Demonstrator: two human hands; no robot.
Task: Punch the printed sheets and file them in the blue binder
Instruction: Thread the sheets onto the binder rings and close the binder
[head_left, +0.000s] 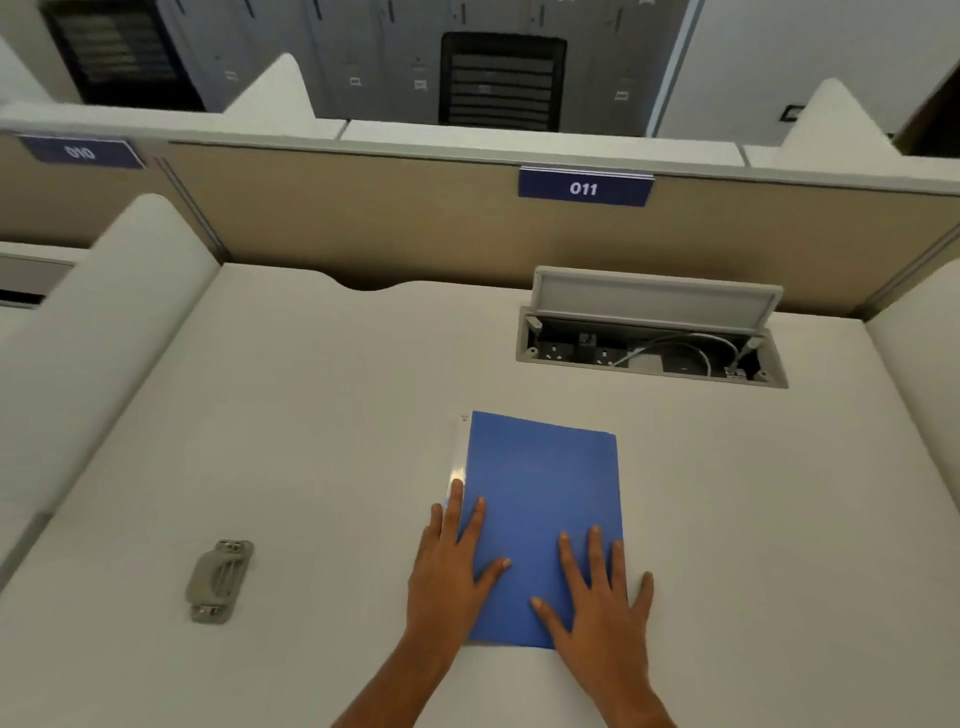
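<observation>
The blue binder (543, 488) lies closed and flat on the white desk (322, 415), a little right of centre. A thin white strip, a sheet edge or spine (458, 457), shows along its left side. My left hand (452, 566) rests flat on the binder's lower left edge, fingers spread, fingertips reaching the white strip. My right hand (597, 597) lies flat on the binder's lower right corner, fingers apart. Neither hand grips anything. A grey hole punch (218, 581) sits on the desk well to the left of my hands.
An open cable box (649, 332) with sockets and wires is set into the desk behind the binder, lid raised. A beige partition (363, 223) labelled 011 closes the back. White side dividers (93, 332) flank the desk left and right.
</observation>
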